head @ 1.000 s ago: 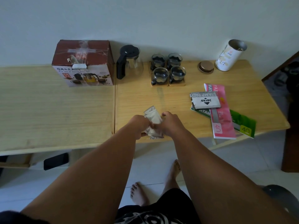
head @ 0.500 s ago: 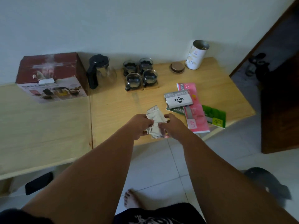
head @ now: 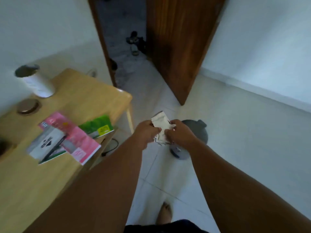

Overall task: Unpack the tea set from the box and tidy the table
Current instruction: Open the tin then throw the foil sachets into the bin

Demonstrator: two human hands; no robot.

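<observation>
Both hands, left [head: 146, 132] and right [head: 178, 133], grip crumpled paper [head: 161, 127] above the tiled floor [head: 235, 148], beside the desk [head: 80, 98].

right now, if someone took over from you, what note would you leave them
Left hand and right hand: both grip the crumpled wrapper, held over the floor past the table edge, above a dark bin.
On the table: white canister, its lid, pink booklet, green booklet, stamp pad box.
Box and tea set are out of view.
Done: wrapper picked up.
Left: probably drop it in the bin, then tidy the table items.
</observation>
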